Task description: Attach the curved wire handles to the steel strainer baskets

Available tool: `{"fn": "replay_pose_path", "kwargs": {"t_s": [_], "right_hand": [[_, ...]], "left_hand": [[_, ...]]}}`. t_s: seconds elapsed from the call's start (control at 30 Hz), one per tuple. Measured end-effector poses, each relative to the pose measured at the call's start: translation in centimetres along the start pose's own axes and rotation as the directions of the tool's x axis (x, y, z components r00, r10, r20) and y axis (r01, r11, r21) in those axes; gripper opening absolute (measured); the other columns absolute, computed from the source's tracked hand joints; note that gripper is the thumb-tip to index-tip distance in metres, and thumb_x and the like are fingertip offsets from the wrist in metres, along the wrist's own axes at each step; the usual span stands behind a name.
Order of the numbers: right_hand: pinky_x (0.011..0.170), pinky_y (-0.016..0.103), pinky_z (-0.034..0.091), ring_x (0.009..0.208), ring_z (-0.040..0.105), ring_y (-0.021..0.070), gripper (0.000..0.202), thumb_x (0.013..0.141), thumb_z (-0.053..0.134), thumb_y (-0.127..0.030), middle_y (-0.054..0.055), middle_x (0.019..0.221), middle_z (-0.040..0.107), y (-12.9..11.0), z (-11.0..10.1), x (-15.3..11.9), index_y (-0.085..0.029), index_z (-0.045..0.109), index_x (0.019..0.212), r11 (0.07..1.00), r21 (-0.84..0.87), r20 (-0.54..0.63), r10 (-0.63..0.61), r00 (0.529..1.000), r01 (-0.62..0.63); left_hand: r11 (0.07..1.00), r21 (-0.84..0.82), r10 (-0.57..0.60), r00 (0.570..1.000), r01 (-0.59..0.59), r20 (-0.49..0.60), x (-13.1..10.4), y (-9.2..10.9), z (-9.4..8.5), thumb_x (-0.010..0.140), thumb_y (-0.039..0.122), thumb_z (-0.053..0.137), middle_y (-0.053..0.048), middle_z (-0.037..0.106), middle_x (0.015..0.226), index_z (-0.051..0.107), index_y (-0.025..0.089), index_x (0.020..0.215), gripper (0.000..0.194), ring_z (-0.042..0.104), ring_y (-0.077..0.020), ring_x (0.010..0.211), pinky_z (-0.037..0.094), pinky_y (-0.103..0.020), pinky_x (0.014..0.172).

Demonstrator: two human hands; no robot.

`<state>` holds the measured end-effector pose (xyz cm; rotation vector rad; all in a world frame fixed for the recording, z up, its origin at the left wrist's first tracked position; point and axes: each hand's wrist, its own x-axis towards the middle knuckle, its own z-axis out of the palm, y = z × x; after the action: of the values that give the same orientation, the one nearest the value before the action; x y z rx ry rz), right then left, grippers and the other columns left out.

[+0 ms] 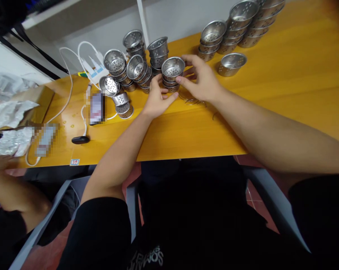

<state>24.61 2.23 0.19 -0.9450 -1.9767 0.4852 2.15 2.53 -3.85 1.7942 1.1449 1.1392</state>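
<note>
A short stack of perforated metal cups (173, 69) stands upright on the yellow table (186, 138) between my hands. My right hand (200, 78) grips the top cup's right side, thumb at its front and fingers behind the rim. My left hand (159, 98) is at the stack's lower left, fingers apart, with nothing held in it. Thin wire pieces (192, 100) lie under my right hand. Several more cup stacks (137, 69) crowd close on the left, some leaning. A single cup (231, 64) sits to the right of my right hand.
Tall cup stacks (241, 22) stand at the back right. On the left are a phone (97, 108), a power strip (97, 73), white cables, a black oval device (80, 140), another phone (47, 139) and plastic bags (13, 112). Another person's arm (14, 191) rests at the far left.
</note>
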Motion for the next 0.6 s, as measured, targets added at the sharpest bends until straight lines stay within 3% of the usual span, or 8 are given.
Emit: {"fn": "replay_pose_path", "kwargs": {"t_s": [0.07, 0.13, 0.23, 0.3, 0.37, 0.47, 0.53, 0.6], "right_hand": [[0.112, 0.059, 0.057, 0.145, 0.053, 0.0323, 0.077, 0.104, 0.049, -0.076, 0.000, 0.165, 0.050, -0.3, -0.1, -0.1, -0.044, 0.030, 0.171, 0.992, -0.096, 0.077, 0.084, 0.993, -0.077], [0.113, 0.064, 0.054, 0.148, 0.050, 0.0333, 0.084, 0.103, 0.043, -0.079, -0.002, 0.163, 0.053, -0.6, -0.2, -0.2, -0.049, 0.014, 0.176, 0.971, -0.181, 0.136, 0.179, 0.974, -0.154], [0.114, 0.065, 0.052, 0.146, 0.052, 0.0326, 0.087, 0.104, 0.038, -0.076, -0.003, 0.167, 0.049, -1.2, -0.2, -0.4, -0.049, -0.001, 0.177, 0.965, -0.195, 0.208, 0.214, 0.954, -0.174], [0.114, 0.063, 0.052, 0.145, 0.055, 0.0322, 0.089, 0.105, 0.038, -0.074, -0.003, 0.174, 0.039, -1.6, -0.3, -0.6, -0.046, -0.005, 0.177, 0.978, -0.155, 0.241, 0.173, 0.955, -0.139], [0.115, 0.062, 0.052, 0.146, 0.053, 0.0318, 0.091, 0.104, 0.042, -0.072, -0.004, 0.176, 0.035, -1.8, -0.7, -0.7, -0.047, -0.005, 0.177, 0.979, -0.149, 0.247, 0.175, 0.953, -0.141], [0.116, 0.057, 0.053, 0.145, 0.053, 0.0308, 0.083, 0.106, 0.049, -0.060, -0.003, 0.173, 0.040, -2.0, -2.4, -0.6, -0.047, 0.009, 0.177, 0.961, -0.204, 0.162, 0.219, 0.962, -0.184], [0.113, 0.049, 0.056, 0.137, 0.060, 0.0294, 0.066, 0.107, 0.051, -0.045, 0.006, 0.166, 0.048, -2.0, -4.2, -0.5, -0.035, 0.036, 0.171, 0.955, -0.248, 0.053, 0.180, 0.982, -0.162], [0.108, 0.043, 0.059, 0.126, 0.067, 0.0284, 0.044, 0.107, 0.051, -0.032, 0.014, 0.150, 0.059, -1.5, -6.2, -0.4, -0.025, 0.064, 0.148, 0.925, -0.348, -0.082, 0.128, 0.988, -0.149]], "left_hand": [[1.000, -0.001, -0.014, 0.996, 0.014, -0.090, 0.0, 0.7, 0.2, 0.089, 0.029, 0.083, -0.013, 0.048, 0.152, 0.043, 0.027, 0.133, 0.060, 0.067, -0.0143, 0.104, 0.063, -0.035, 0.091], [1.000, 0.021, 0.005, 0.990, -0.002, -0.143, -0.2, 1.9, 0.3, 0.093, 0.023, 0.078, -0.007, 0.060, 0.125, 0.049, 0.023, 0.111, 0.034, 0.064, -0.0090, 0.087, 0.059, -0.030, 0.082], [0.997, 0.046, 0.058, 0.998, -0.058, 0.014, -0.8, 3.6, 0.4, 0.096, 0.023, 0.074, 0.003, 0.057, 0.080, 0.055, 0.020, 0.086, 0.022, 0.051, -0.0056, 0.065, 0.047, -0.023, 0.064], [0.997, -0.013, 0.083, 0.991, -0.082, 0.106, -1.3, 4.3, 0.4, 0.095, 0.019, 0.073, 0.003, 0.062, 0.078, 0.060, 0.019, 0.086, 0.017, 0.057, -0.0063, 0.067, 0.050, -0.023, 0.067], [0.991, -0.034, 0.136, 0.980, -0.133, 0.145, -1.6, 4.2, 0.4, 0.092, 0.016, 0.074, 0.000, 0.072, 0.090, 0.066, 0.017, 0.093, 0.008, 0.068, -0.0088, 0.082, 0.058, -0.026, 0.083], [0.983, 0.024, 0.178, 0.973, -0.184, 0.147, -1.5, 3.4, 0.2, 0.090, 0.018, 0.076, -0.005, 0.078, 0.109, 0.070, 0.017, 0.104, 0.015, 0.075, -0.0137, 0.105, 0.059, -0.034, 0.105], [0.984, 0.066, 0.156, 0.977, -0.167, 0.145, -1.4, 2.9, 0.0, 0.091, 0.020, 0.077, -0.006, 0.079, 0.116, 0.071, 0.017, 0.108, 0.019, 0.076, -0.0158, 0.112, 0.058, -0.036, 0.109], [0.985, 0.089, 0.135, 0.979, -0.150, 0.151, -1.3, 2.7, -0.2, 0.091, 0.022, 0.077, -0.007, 0.080, 0.118, 0.070, 0.017, 0.109, 0.019, 0.076, -0.0161, 0.114, 0.059, -0.036, 0.110]]}}
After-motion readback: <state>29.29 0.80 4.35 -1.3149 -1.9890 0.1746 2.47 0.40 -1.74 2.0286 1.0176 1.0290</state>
